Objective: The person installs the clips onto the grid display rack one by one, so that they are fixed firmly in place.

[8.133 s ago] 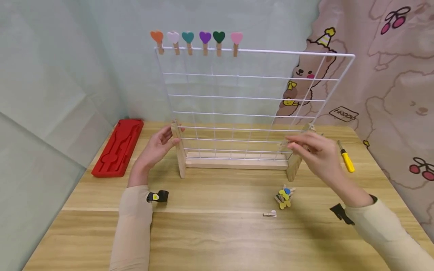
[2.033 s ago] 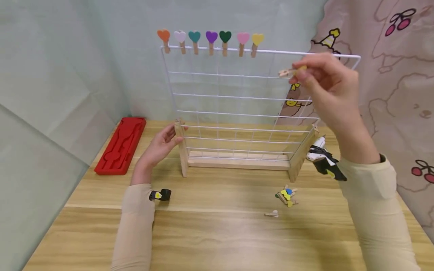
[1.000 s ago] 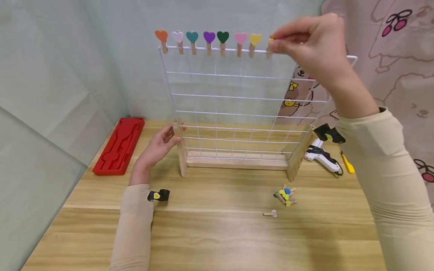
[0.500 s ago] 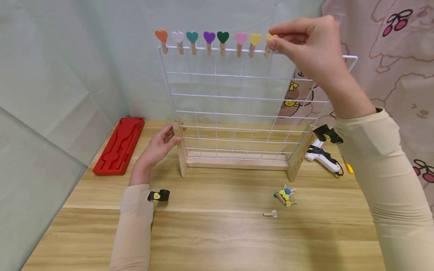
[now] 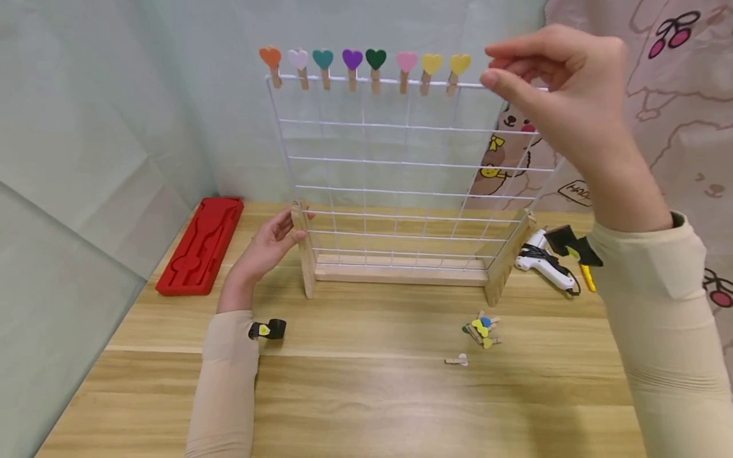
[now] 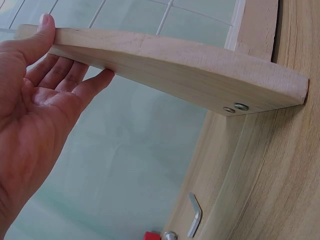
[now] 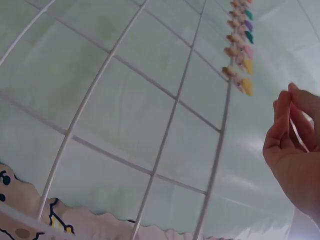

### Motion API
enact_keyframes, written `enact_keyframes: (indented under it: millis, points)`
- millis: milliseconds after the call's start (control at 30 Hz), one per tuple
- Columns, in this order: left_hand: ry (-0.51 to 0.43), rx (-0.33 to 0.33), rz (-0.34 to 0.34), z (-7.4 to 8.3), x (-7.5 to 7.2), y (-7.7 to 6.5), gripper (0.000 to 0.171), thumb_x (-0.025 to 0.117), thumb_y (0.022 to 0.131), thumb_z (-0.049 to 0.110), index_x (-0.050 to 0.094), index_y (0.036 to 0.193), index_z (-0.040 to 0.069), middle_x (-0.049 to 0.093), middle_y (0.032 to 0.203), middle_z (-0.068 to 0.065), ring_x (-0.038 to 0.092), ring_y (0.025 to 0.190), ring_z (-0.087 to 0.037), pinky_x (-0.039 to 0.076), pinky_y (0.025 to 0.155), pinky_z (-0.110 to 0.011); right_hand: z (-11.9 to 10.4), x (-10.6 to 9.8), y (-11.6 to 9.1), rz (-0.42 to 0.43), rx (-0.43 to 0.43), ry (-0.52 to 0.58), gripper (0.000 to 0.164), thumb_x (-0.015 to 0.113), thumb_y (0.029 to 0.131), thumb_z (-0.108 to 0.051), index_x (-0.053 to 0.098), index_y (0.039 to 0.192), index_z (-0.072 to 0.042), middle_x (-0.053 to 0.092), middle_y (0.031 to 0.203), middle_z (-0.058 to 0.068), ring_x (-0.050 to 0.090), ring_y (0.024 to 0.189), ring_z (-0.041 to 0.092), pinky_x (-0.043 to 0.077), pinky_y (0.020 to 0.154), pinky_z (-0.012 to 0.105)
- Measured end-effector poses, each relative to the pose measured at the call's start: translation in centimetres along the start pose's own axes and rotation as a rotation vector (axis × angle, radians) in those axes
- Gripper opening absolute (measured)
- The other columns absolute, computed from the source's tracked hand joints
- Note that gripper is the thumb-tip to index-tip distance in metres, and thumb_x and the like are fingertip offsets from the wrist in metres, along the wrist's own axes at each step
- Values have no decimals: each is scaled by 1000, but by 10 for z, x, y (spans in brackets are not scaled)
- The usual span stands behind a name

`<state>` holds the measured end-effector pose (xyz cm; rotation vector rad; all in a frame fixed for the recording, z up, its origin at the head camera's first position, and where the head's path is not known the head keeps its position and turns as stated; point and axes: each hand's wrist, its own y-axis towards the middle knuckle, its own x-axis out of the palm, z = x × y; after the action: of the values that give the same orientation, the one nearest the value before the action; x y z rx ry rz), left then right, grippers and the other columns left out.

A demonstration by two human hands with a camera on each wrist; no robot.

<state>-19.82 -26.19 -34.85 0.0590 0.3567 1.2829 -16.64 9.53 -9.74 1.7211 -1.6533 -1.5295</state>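
A white wire grid [image 5: 424, 129] stands upright in a wooden stand [image 5: 401, 275]. Heart-topped clothespins line its top bar: orange, white, teal, purple, dark green, pink and, rightmost, a yellow heart clothespin [image 5: 459, 65] beside another yellow one. My right hand [image 5: 564, 89] hovers just right of that last clothespin, holding nothing, thumb and forefinger slightly apart in the head view. My left hand [image 5: 265, 249] grips the stand's left wooden post [image 6: 165, 60], thumb on one side and fingers on the other. On the table, several more clothespins [image 5: 481, 331] lie heaped, and a white heart clothespin [image 5: 456, 360] lies nearer.
A red moulded tray [image 5: 200, 248] sits at the table's left. Behind the right post are a white glue gun [image 5: 544, 264] and a yellow-handled tool [image 5: 587, 277], partly covered by the right sleeve. The left wrist view also shows a hex key [image 6: 195, 216].
Two yellow clothespins have joined the row on the top bar since the oldest frame. My right hand has just let go of the second and moved right. The left hand stays put.
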Motion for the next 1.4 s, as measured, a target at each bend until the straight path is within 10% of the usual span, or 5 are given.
enact_keyframes:
  millis: [267, 500, 833, 1067, 1400]
  points:
    - [17, -12, 4, 0, -1, 1, 47, 55, 85, 17, 39, 129, 16, 42, 130, -8, 35, 122, -15, 38, 91, -19, 11, 10, -63, -211, -164, 66, 22, 66, 65, 14, 66, 85, 5, 64, 75, 6, 51, 64, 5, 43, 58, 14]
    - [14, -11, 2, 0, 0, 1, 46, 54, 85, 15, 39, 129, 12, 42, 130, -8, 35, 123, -17, 38, 91, -17, 62, 31, -153, -460, -15, -29, 23, 69, 71, -4, 68, 92, -15, 63, 79, -10, 48, 65, -2, 40, 52, 14]
    - [-6, 22, -6, -2, 1, 1, 48, 53, 85, 15, 37, 130, 9, 42, 129, -13, 35, 122, -23, 38, 89, -15, 115, 42, -254, -742, 130, -47, 20, 65, 75, -5, 66, 94, -10, 64, 87, -2, 55, 71, 3, 48, 58, 19]
    - [-10, 18, -3, -2, 0, 1, 48, 53, 85, 15, 37, 130, 11, 42, 129, -14, 35, 122, -23, 39, 89, -15, 136, 42, -275, -776, -71, -63, 26, 66, 71, 2, 65, 94, -10, 63, 93, 2, 58, 85, 16, 50, 71, 28]
    - [10, -1, 4, 1, 1, 0, 44, 54, 85, 19, 41, 127, 15, 42, 130, -9, 36, 122, -16, 38, 91, -18, 132, 43, -262, -987, -88, -129, 19, 65, 74, -1, 67, 93, -4, 62, 96, 9, 58, 89, 22, 49, 74, 34]
